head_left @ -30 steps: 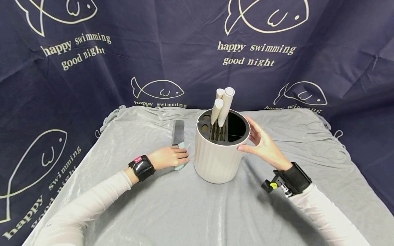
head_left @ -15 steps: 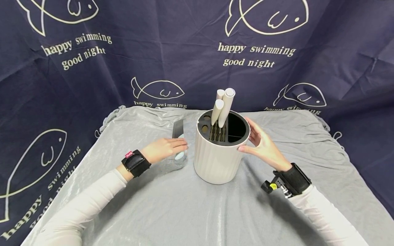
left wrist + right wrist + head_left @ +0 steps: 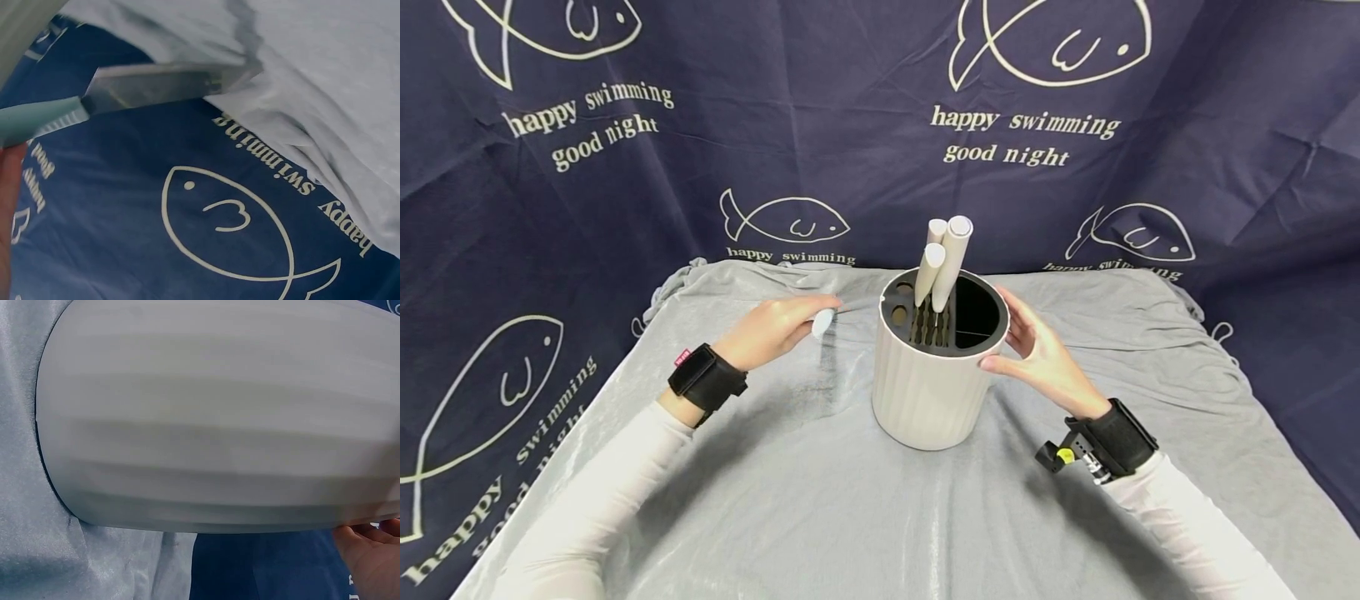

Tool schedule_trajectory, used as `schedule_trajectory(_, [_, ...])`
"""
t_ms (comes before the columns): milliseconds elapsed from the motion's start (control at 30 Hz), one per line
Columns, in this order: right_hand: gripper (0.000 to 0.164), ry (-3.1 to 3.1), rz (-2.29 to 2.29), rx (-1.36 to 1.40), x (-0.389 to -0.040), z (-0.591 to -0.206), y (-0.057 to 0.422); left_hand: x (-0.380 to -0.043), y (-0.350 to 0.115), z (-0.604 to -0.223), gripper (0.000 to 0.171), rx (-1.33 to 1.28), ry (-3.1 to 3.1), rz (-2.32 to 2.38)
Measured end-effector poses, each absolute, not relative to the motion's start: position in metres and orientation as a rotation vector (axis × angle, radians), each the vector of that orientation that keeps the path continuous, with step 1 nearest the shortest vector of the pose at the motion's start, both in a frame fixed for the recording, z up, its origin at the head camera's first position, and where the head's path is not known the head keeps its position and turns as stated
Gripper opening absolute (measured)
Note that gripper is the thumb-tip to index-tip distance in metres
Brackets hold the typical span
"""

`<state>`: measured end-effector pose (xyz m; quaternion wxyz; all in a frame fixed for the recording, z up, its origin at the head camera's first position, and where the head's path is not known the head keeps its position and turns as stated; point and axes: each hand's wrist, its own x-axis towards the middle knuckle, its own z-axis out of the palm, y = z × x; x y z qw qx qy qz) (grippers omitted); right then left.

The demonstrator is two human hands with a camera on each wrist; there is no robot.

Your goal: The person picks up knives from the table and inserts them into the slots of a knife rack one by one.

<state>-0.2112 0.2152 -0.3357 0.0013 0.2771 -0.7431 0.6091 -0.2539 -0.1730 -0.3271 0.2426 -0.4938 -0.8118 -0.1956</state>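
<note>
In the head view my left hand (image 3: 778, 329) grips a kitchen knife by its pale blue handle (image 3: 822, 322), to the left of the knife holder. The left wrist view shows the wide grey blade (image 3: 150, 87) extending from the handle over the grey cloth; the head view hardly shows the blade. A white ribbed knife holder (image 3: 925, 400) with a black slotted top stands upright at the centre. Around its right side, near the rim, my right hand (image 3: 1048, 362) holds it, thumb in front. Several white-handled tools (image 3: 951, 262) stand in its slots.
Beside the slots, the holder's top has a wide dark compartment (image 3: 977, 312) on the right and round holes (image 3: 900, 313) on the left. Wrinkled grey cloth (image 3: 850, 517) covers the table. A dark blue printed curtain (image 3: 880, 108) hangs behind it.
My left hand has taken the knife by its handle, lifted it from the cloth and turned it, shifting slightly left and back. The right hand and the knife holder stay in place.
</note>
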Motion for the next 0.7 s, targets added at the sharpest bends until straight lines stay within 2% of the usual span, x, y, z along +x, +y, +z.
schedule_trajectory(233, [0.092, -2.323, 1.920, 0.874, -0.211, -0.336, 0.215, -0.246, -0.178, -0.308, 0.048, -1.243, -2.286, -0.664])
schedule_trajectory(700, [0.091, -2.308, 1.919, 0.884, -0.210, -0.335, 0.215, -0.235, -0.177, -0.281, 0.041, -1.232, -2.233, -0.949])
